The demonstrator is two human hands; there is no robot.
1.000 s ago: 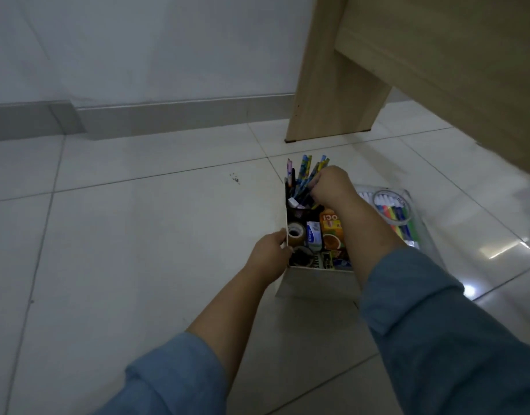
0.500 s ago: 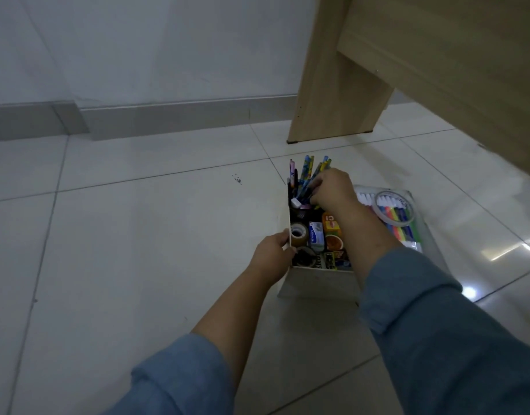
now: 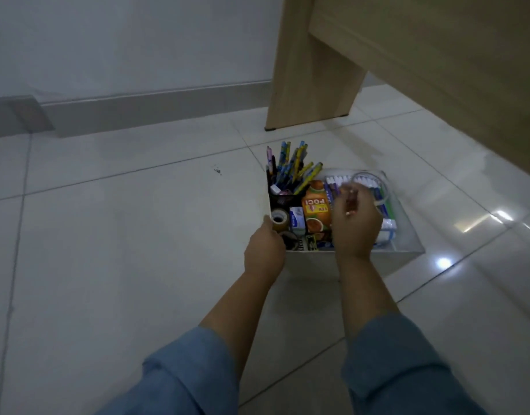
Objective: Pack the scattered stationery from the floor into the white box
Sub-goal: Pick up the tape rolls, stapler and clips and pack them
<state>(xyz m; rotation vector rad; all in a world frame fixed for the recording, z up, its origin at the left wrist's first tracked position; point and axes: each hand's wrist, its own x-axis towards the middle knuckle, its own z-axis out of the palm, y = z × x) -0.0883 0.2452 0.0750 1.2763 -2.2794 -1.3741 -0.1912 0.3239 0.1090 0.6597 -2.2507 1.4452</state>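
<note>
tiled floor [image 3: 123, 250], packed white box [image 3: 311, 262], two hands
left hand [image 3: 265, 250] grips the box's near left corner. right hand [image 3: 355, 226] hovers over the box, fingers half curled and blurred; cannot tell if it holds anything. pens [image 3: 290, 166] stand beyond it, a tape roll [image 3: 280, 220] just past the left thumb.

White box [image 3: 311, 266] stands upright and open-topped on the floor [image 3: 138, 235], packed with a black mesh holder [image 3: 283, 202] at far left carrying pens [image 3: 290, 163] on end, a brown tape roll [image 3: 280, 220] at the left wall, an orange packet [image 3: 317, 209] lying flat mid-box, and a clear-cased marker set [image 3: 337, 181] along the right side.
</note>
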